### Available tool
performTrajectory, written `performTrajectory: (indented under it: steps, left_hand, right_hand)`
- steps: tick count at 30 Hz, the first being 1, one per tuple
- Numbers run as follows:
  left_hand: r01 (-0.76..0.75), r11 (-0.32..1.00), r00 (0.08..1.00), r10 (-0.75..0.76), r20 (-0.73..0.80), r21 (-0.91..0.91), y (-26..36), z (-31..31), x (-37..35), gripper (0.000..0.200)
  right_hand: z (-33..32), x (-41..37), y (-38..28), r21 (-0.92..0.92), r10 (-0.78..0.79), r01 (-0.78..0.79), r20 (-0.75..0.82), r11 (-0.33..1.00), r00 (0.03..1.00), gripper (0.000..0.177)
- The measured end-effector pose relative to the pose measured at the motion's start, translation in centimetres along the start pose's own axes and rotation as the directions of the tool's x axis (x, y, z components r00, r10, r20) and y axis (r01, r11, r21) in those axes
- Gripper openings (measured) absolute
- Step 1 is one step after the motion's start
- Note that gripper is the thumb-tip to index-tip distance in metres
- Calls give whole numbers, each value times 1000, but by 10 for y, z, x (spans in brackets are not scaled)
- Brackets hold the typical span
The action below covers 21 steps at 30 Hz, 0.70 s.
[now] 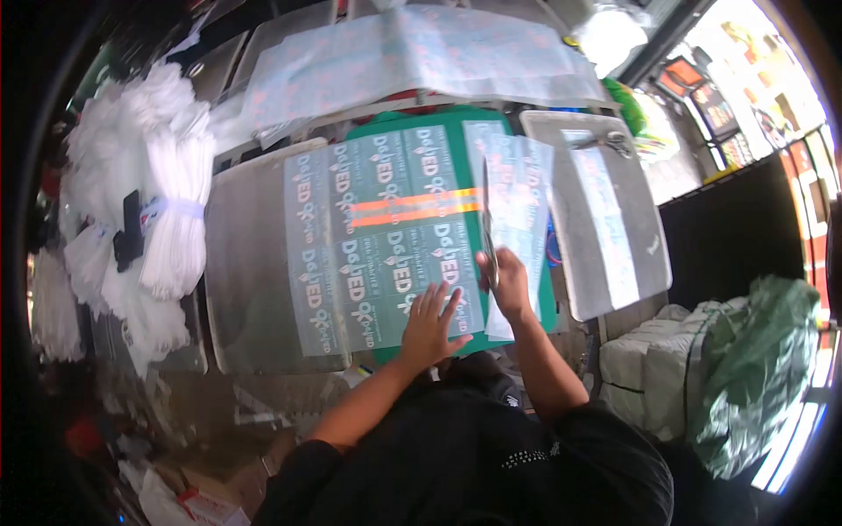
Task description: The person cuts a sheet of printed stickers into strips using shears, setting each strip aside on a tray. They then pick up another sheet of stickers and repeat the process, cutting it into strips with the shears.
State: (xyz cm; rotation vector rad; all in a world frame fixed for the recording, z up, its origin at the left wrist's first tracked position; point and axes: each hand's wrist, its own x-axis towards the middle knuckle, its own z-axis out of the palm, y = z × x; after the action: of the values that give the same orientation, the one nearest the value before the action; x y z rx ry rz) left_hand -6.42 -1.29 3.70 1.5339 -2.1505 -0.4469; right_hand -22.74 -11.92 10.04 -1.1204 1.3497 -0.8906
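Note:
My left hand (430, 328) lies with its fingers spread on a translucent sheet (386, 254) printed with rows of white lettering. In my right hand (509, 282) is a pair of scissors (488, 215), its long blades pointing away from me along the sheet's right edge. Cut translucent strips (524, 206) overlap one another just right of the blades. Beneath everything is a green board (547, 302). An orange and silver band (412, 208) crosses the middle of the printed sheet. My right fingers wrap the scissors' handles and hide most of them.
Left stands a grey board (250, 254), partly under the sheet, with bundled white fabric (175, 210) beyond it. Another board (570, 228) at right carries a printed strip (610, 223) and more scissors (614, 142). A large sheet (412, 57) spans the back. White wrapped bales (653, 359) stand right.

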Motion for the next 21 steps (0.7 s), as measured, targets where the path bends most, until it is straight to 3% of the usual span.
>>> performTrajectory:
  steps: [2, 5, 7, 8, 10, 11, 14, 16, 19, 21]
  left_hand:
    - [-50, 998, 999, 49, 24, 46, -9, 15, 4, 79]
    - [-107, 986, 992, 96, 85, 129, -20, 32, 13, 70]
    - [17, 997, 999, -19, 29, 69, -22, 35, 18, 60]
    - [-15, 998, 999, 13, 34, 67, -17, 36, 19, 60]
    - [50, 927, 988, -99, -114, -371, -7, 27, 36, 51]
    - [31, 932, 989, -80, -122, -361, -1, 24, 43, 51]
    - [-20, 885, 979, -78, -190, -464, 21, 24, 64, 50]
    - [-90, 909, 986, 24, -165, -407, 37, 25, 76, 54]
    - [-174, 930, 985, 161, -69, -322, 48, 37, 90, 56]
    - [-171, 951, 985, 168, -35, -259, 50, 53, 93, 59]
  right_hand:
    - [-37, -37, 36, 13, 68, -67, -133, 998, 989, 42]
    - [-86, -101, 42, 109, 122, -95, -285, 990, 951, 43]
    - [-112, -139, 35, 131, 125, -79, -394, 988, 910, 43]
    - [-121, -155, 34, 146, 141, -83, -442, 986, 886, 42]
    - [-138, -171, 50, 204, 130, -31, -497, 979, 858, 42]
    - [-144, -175, 58, 250, 136, 1, -531, 968, 836, 41]
    - [-152, -180, 55, 290, 147, 14, -525, 957, 839, 41]
    - [-154, -177, 50, 362, 160, 23, -468, 932, 869, 41]
    - [-164, -166, 39, 298, 139, -12, -411, 954, 901, 39]
    - [-179, -153, 44, 289, 125, -18, -358, 957, 925, 38]
